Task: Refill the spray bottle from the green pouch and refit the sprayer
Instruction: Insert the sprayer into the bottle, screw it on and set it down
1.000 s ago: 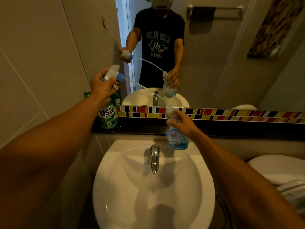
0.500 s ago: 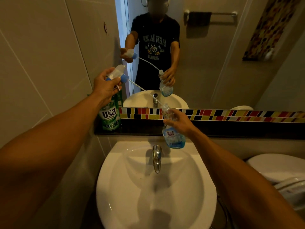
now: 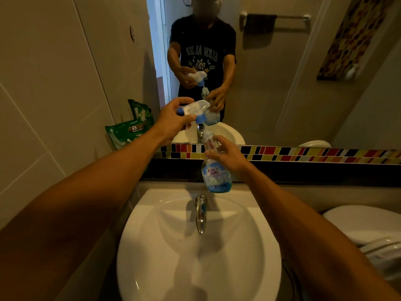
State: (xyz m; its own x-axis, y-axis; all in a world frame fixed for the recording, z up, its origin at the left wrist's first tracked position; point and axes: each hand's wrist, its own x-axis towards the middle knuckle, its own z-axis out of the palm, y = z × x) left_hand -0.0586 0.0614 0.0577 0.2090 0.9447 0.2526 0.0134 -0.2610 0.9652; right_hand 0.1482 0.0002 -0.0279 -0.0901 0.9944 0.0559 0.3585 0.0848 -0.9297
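My right hand (image 3: 227, 156) grips the neck of a clear spray bottle (image 3: 216, 175) with a blue label and a little blue liquid at its bottom, held upright over the back of the sink. My left hand (image 3: 171, 122) holds the clear sprayer head (image 3: 194, 109) with its blue collar just above the bottle's open mouth; the dip tube runs down into the neck. The green pouch (image 3: 130, 132) leans against the left wall on the dark ledge, partly hidden behind my left forearm.
A white sink (image 3: 152, 246) with a chrome tap (image 3: 200, 213) lies below the bottle. A mirror (image 3: 282, 72) above a coloured tile strip (image 3: 303, 154) reflects me. A white toilet lid (image 3: 364, 224) sits at the right.
My left hand has brought the sprayer head rightward, from far up left to just over the bottle's mouth, and the tube has gone down into the bottle. The pouch shows more.
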